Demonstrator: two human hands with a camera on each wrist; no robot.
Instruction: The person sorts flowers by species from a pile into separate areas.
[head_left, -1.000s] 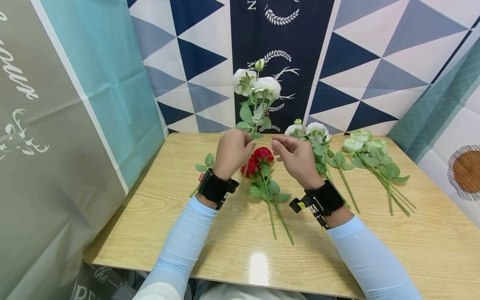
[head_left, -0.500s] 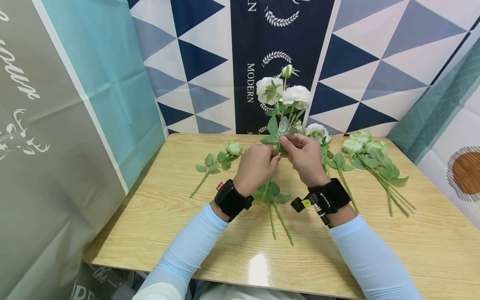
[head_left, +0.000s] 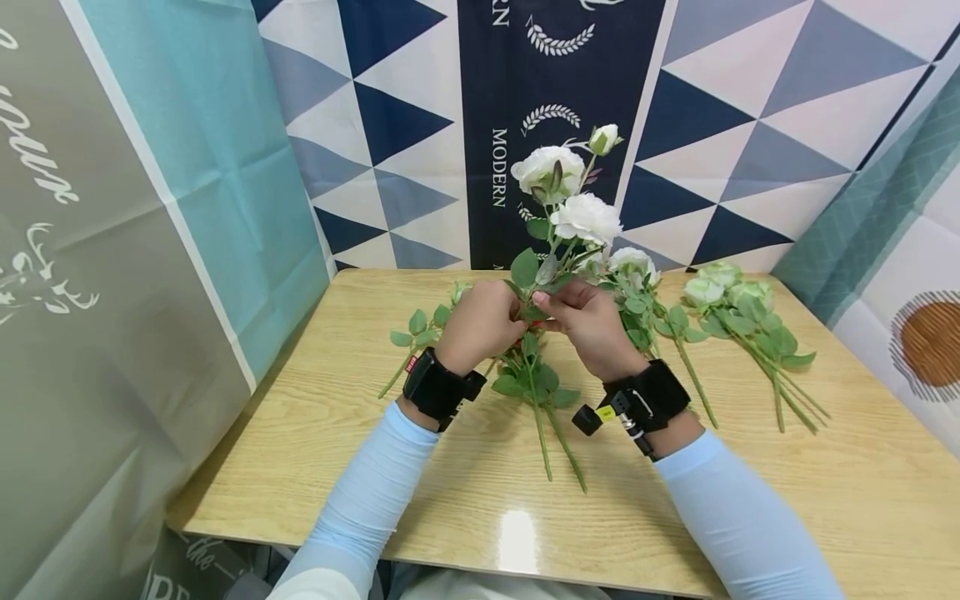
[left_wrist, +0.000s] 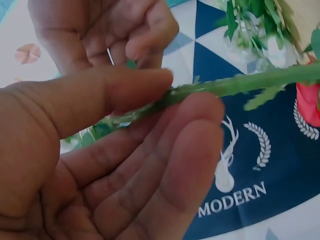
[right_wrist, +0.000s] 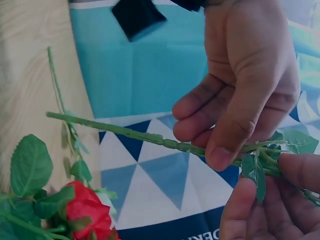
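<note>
In the head view, a stem of artificial white flowers (head_left: 588, 218) stands raised over the table, its heads leaning right. My left hand (head_left: 480, 327) pinches its green stem (right_wrist: 130, 134) between thumb and fingers. Just above that grip, my right hand (head_left: 592, 329) has thumb and fingers at the leafy part, around the leaves (right_wrist: 255, 175) seen in the right wrist view. The bare lower stem sticks out past my left fingers. Below the hands lies a red rose (right_wrist: 90, 212), mostly hidden in the head view, its stems (head_left: 562, 442) pointing toward me.
On the wooden table (head_left: 300, 467), more white flowers (head_left: 633, 267) lie right of my hands. Pale green flowers (head_left: 750, 296) lie farther right. A single stem with leaves (head_left: 417, 321) lies on the left. Patterned cloth (head_left: 405, 125) hangs behind the table.
My right hand, apart from the stem a second ago, has come to its leaves beside my left hand. The white flowers went right, then tilted further right as both hands shifted slightly left.
</note>
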